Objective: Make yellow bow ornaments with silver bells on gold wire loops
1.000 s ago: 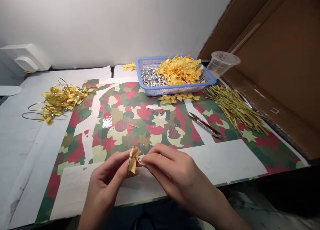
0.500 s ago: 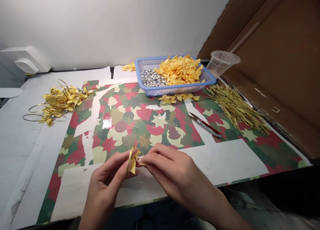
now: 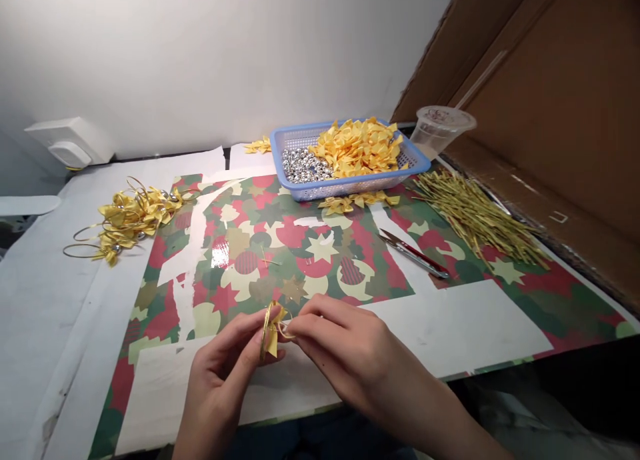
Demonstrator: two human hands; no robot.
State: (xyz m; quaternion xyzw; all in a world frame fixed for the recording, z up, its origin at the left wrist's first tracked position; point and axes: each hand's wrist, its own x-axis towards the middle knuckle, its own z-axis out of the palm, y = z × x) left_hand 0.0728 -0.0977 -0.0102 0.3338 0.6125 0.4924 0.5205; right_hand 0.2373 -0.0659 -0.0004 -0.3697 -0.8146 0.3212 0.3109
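Observation:
My left hand (image 3: 227, 363) pinches a gold wire ring (image 3: 265, 333) that stands on edge between thumb and fingers. Against the ring sits a yellow ribbon bow (image 3: 273, 340), partly covered by the fingers. My right hand (image 3: 345, 343) is closed at the fingertips on a thin pale cord (image 3: 286, 332), which loops out beside the bow. Both hands are close together above the white paper at the table's front edge. Whatever else lies inside the right fingers is hidden.
A blue basket (image 3: 345, 188) holds silver beads (image 3: 305, 165) and yellow bows (image 3: 357, 147). Thread snips (image 3: 415, 255) lie near gold-green ties (image 3: 483, 213). Ringed bows (image 3: 133, 217) are piled at left. A plastic cup (image 3: 443, 128) stands by the cardboard (image 3: 560, 113).
The camera view has shifted slightly, so the scene sits a little lower and further right. Both hands keep their hold on the ring, bow and cord.

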